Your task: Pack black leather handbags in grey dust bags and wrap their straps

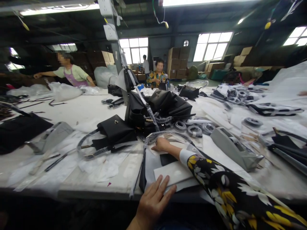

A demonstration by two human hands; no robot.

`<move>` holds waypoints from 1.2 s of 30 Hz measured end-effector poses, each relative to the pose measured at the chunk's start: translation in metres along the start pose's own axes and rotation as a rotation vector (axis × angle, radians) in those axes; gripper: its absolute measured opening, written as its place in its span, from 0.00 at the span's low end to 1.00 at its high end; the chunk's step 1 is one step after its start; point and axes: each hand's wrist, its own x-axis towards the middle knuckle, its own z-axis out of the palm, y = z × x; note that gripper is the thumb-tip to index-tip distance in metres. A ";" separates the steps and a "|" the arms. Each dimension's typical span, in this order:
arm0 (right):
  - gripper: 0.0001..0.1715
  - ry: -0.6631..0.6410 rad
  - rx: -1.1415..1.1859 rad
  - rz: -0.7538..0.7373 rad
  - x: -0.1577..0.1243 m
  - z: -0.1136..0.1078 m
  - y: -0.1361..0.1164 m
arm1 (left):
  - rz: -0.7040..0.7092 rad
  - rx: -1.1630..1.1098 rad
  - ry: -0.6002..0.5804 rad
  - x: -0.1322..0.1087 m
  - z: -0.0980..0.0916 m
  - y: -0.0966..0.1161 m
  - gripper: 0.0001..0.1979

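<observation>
My left hand (153,199) lies flat with its fingers stretched out on a white sheet (174,174) at the table's near edge. Under that sheet a black bag panel (168,158) shows. My right hand (161,144), in a dark flowered sleeve with a white cuff, reaches forward over the panel and touches a plastic-wrapped strap (153,138); its fingers are curled and mostly hidden. Just beyond it stand black handbags (165,107), and another black handbag (115,131) with wrapped handles lies to the left.
A grey tape dispenser (233,147) stands to the right, another (51,135) to the left. Rolls of wrapped strap (194,129) lie behind my right hand. White wrapping paper covers much of the table (79,111). Three people work at the far side, before stacked cardboard boxes (178,62).
</observation>
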 end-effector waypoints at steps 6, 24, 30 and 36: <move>0.14 -0.174 0.359 0.031 -0.003 -0.004 0.009 | -0.011 -0.034 -0.001 0.003 -0.002 -0.002 0.17; 0.18 -0.058 0.809 -0.243 -0.003 -0.051 0.002 | -0.024 -0.022 -0.020 0.006 -0.005 0.003 0.19; 0.12 0.030 0.765 -0.339 0.000 -0.054 -0.008 | -0.025 -0.030 -0.027 0.008 -0.007 0.009 0.18; 0.11 0.078 0.705 -0.481 -0.049 -0.065 -0.017 | -0.067 -0.038 -0.115 0.005 -0.007 0.011 0.19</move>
